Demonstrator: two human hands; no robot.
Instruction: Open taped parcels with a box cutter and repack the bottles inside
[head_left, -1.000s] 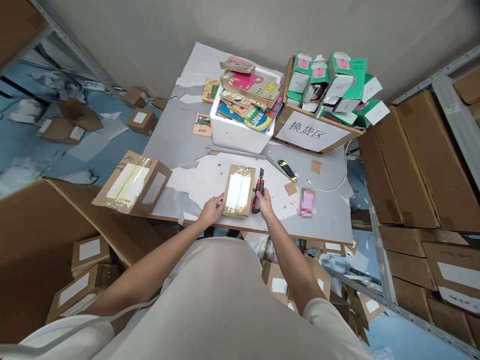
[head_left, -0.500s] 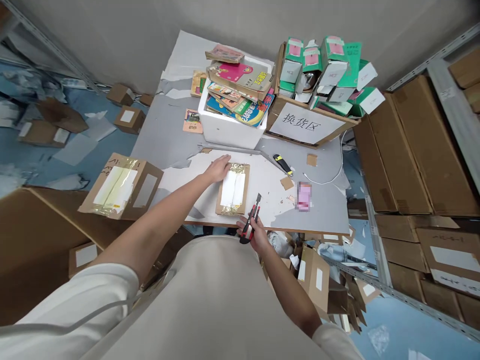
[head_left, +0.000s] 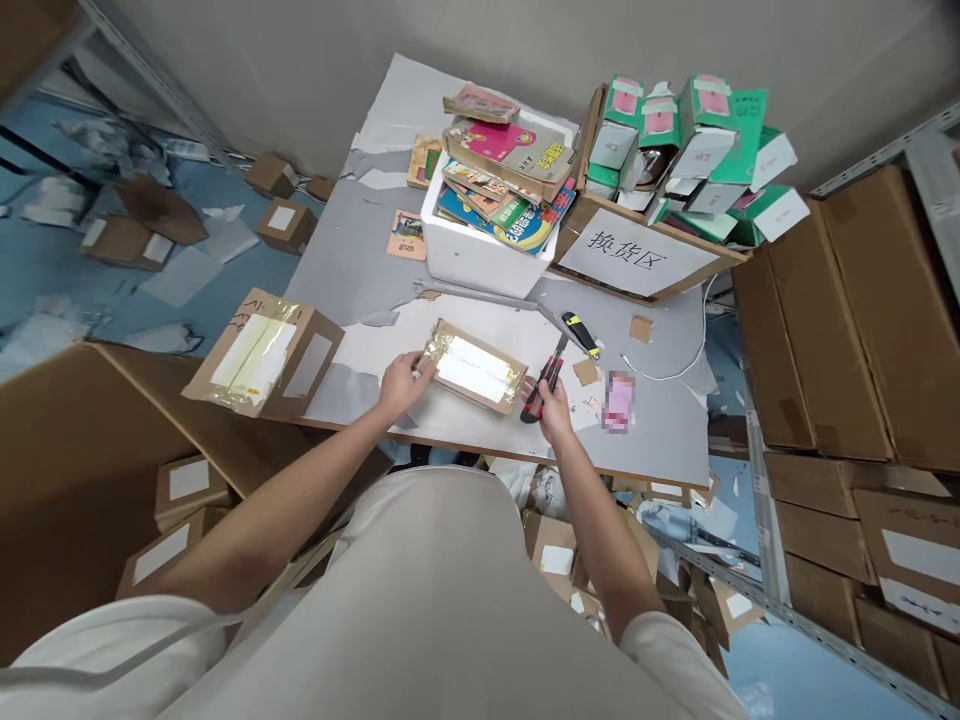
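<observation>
A small taped cardboard box [head_left: 480, 368] with a white label lies turned sideways on the table in front of me. My left hand [head_left: 406, 384] grips its left end, thumb and fingers closed at the taped corner. In my right hand [head_left: 553, 404] is a red and black utility knife [head_left: 545, 382], its blade out and pointing away from me. That hand is at the right end of the box; whether its fingertips touch the cardboard I cannot tell. A second, black and yellow utility knife [head_left: 580, 334] lies on the table beyond.
Behind stand a white foam box [head_left: 480, 258] piled with books and a carton [head_left: 637, 255] of green boxes. A larger taped box [head_left: 266, 352] sits at the table's left edge. A pink blurred item [head_left: 619, 402] and cardboard scraps lie right. Shelved cartons [head_left: 855, 320] flank the table.
The box has been turned from lengthwise to crosswise. My left hand has moved down to its left end. My right hand has risen with the utility knife from the table edge to the box's right end.
</observation>
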